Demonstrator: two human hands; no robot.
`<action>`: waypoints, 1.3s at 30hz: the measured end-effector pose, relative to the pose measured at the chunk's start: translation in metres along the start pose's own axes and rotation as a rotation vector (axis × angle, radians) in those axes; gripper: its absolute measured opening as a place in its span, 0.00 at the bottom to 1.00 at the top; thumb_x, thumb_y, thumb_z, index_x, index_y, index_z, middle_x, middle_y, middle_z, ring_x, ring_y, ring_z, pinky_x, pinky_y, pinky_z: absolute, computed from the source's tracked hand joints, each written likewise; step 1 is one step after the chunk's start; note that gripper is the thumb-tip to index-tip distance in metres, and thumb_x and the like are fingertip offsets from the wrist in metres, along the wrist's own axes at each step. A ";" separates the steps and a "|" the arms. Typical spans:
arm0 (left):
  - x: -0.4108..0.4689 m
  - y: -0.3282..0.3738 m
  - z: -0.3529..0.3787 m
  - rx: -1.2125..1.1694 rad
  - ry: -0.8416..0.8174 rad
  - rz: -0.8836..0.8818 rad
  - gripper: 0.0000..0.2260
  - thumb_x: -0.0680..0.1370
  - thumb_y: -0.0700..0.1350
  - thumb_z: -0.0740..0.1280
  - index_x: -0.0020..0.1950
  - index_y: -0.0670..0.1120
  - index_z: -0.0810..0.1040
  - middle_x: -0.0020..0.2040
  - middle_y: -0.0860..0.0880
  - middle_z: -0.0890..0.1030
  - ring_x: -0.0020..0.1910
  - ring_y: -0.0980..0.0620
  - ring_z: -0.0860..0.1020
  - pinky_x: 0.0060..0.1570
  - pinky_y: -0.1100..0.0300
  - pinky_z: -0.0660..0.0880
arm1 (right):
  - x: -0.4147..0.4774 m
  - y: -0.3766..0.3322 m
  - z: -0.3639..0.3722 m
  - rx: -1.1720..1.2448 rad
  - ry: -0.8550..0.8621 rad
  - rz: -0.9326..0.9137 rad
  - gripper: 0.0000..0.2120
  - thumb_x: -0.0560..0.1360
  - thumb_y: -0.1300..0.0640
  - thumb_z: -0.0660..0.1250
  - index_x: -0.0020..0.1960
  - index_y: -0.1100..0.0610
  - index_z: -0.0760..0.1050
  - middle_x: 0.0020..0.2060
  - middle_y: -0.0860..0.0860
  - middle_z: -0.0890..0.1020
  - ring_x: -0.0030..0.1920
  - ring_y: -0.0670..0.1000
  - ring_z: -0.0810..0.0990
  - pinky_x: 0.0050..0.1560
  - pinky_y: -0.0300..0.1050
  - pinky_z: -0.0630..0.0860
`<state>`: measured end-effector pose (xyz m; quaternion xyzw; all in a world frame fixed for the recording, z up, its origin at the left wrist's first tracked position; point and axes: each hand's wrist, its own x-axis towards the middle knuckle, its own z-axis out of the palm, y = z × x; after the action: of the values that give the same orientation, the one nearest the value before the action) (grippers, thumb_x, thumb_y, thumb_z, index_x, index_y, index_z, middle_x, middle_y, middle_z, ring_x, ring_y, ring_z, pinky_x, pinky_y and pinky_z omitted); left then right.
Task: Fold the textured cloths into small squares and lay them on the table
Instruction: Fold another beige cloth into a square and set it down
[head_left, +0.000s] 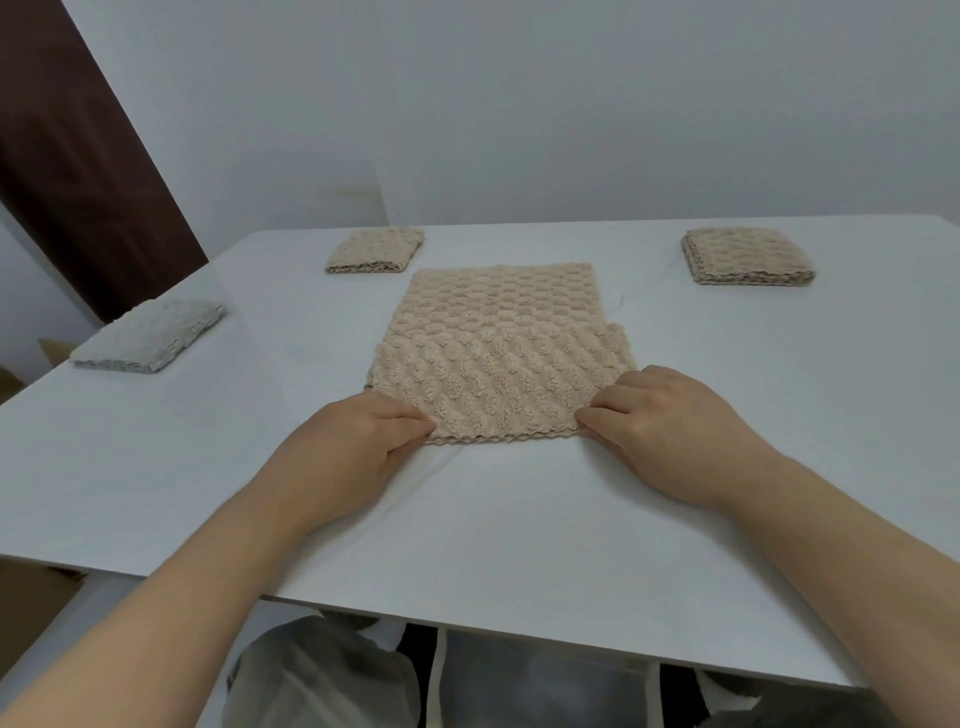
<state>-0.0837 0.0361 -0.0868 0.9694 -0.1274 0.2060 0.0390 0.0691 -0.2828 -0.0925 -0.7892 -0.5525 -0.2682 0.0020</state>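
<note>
A beige textured cloth (501, 332) lies flat in the middle of the white table (467, 509), its near part doubled over into a thicker band. My left hand (348, 447) pinches the near left corner of that band. My right hand (670, 421) pinches the near right corner. Two beige cloths folded into small squares rest at the back, one at the back left (375, 250) and one at the back right (748, 255). A grey folded cloth (148, 335) sits at the left edge.
A white wall rises right behind the table. A dark brown door panel (78, 156) stands at the far left. Cardboard boxes (31, 613) sit on the floor beside the left edge. My lap shows below the near edge.
</note>
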 end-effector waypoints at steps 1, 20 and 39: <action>-0.001 0.000 0.002 0.032 -0.008 0.008 0.14 0.80 0.47 0.64 0.57 0.48 0.87 0.54 0.52 0.86 0.51 0.49 0.84 0.49 0.54 0.83 | 0.001 -0.002 -0.001 -0.032 -0.006 -0.004 0.04 0.77 0.60 0.67 0.46 0.54 0.81 0.38 0.49 0.81 0.40 0.56 0.79 0.42 0.50 0.74; -0.053 0.024 -0.033 -0.005 -0.074 -0.072 0.18 0.82 0.52 0.57 0.55 0.48 0.85 0.52 0.54 0.84 0.51 0.51 0.82 0.47 0.51 0.83 | -0.018 -0.079 -0.051 0.064 0.041 0.046 0.08 0.72 0.57 0.64 0.35 0.56 0.71 0.32 0.51 0.74 0.34 0.56 0.74 0.34 0.51 0.72; -0.046 0.056 -0.048 0.083 -0.103 -0.125 0.22 0.81 0.64 0.57 0.36 0.52 0.77 0.33 0.58 0.74 0.36 0.54 0.75 0.32 0.57 0.73 | -0.021 -0.109 -0.070 0.183 0.009 0.251 0.18 0.77 0.49 0.65 0.32 0.51 0.65 0.30 0.48 0.72 0.34 0.54 0.72 0.36 0.50 0.71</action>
<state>-0.1574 -0.0017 -0.0606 0.9856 -0.0597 0.1579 0.0050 -0.0611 -0.2796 -0.0736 -0.8473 -0.4718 -0.2176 0.1099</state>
